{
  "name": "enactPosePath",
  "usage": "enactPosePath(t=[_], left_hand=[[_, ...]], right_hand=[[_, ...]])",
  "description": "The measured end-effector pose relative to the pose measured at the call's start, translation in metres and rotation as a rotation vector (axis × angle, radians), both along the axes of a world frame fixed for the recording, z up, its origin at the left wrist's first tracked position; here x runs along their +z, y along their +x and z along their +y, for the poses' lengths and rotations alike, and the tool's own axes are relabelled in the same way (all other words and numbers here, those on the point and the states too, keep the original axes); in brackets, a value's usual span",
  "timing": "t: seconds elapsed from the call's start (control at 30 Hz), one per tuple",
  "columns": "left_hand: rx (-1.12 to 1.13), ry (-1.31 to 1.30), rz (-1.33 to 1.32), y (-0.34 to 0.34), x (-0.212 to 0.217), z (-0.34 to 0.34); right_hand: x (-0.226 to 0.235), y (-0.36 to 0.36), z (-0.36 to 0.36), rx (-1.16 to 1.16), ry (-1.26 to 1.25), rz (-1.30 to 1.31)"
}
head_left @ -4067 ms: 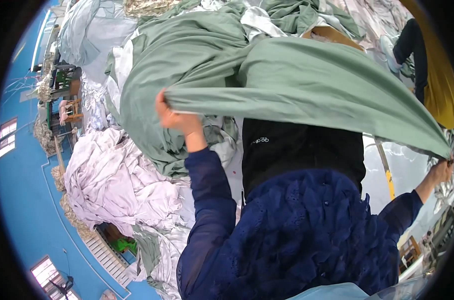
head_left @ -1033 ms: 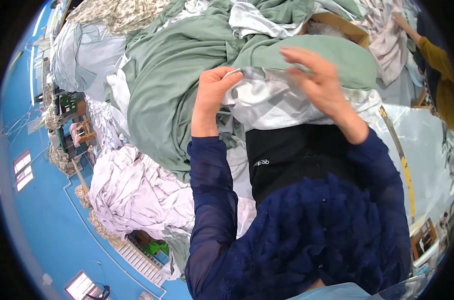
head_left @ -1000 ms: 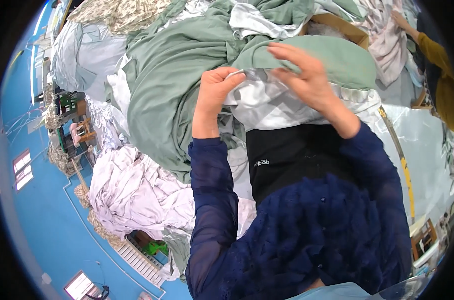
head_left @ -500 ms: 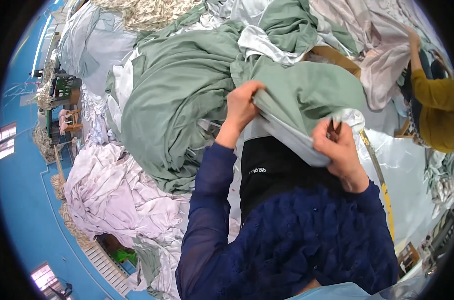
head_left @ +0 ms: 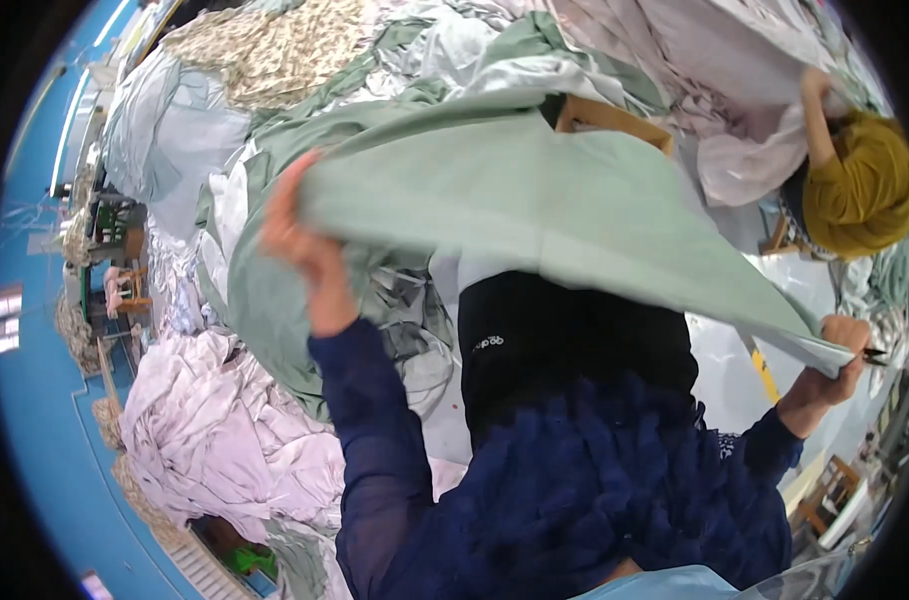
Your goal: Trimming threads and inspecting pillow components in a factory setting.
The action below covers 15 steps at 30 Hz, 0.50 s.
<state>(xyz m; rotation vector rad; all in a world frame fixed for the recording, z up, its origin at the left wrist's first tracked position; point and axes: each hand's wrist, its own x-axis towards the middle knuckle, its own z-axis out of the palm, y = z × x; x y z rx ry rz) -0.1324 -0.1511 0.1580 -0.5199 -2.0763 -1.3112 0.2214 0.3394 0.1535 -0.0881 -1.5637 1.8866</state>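
Note:
A pale green fabric sheet (head_left: 534, 190) is stretched across in front of me, its near edge pulled into a long line. My left hand (head_left: 309, 240), somewhat blurred, is closed on one end of that edge, over the large green fabric heap. Far out to the right, my right hand (head_left: 832, 360) grips the other end in a fist. A small dark pointed tool (head_left: 874, 354), perhaps thread snips, sticks out of the same fist; its handle is hidden. Below the sheet, black cloth (head_left: 574, 340) covers my lap.
Pinkish-white fabric (head_left: 234, 430) lies heaped at the left. Patterned beige cloth (head_left: 274, 50) is piled at the far left. A cardboard box (head_left: 614, 122) stands behind the sheet. At the right, a person in a mustard top (head_left: 859, 190) handles pale pink fabric (head_left: 754, 155).
My hands have moved widely apart, the left leftward and the right out to the right and down. The bunched green fabric edge is now stretched between them. The person at the right has bent lower.

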Motion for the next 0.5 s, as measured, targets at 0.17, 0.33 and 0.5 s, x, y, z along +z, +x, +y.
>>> enactPosePath(t=[0.17, 0.33, 0.5], left_hand=[[-0.312, 0.319, -1.069, 0.102, 0.106, -0.050], [-0.188, -0.540, -0.708, 0.083, -0.003, -0.068], [-0.360, -0.459, -1.206, 0.045, -0.098, -0.058]], right_hand=[[-0.023, -0.005, 0.029, 0.153, 0.065, -0.094], [-0.077, -0.083, 0.035, 0.015, 0.289, -0.606], [-0.139, -0.112, 0.052, 0.003, 0.272, -0.705]])
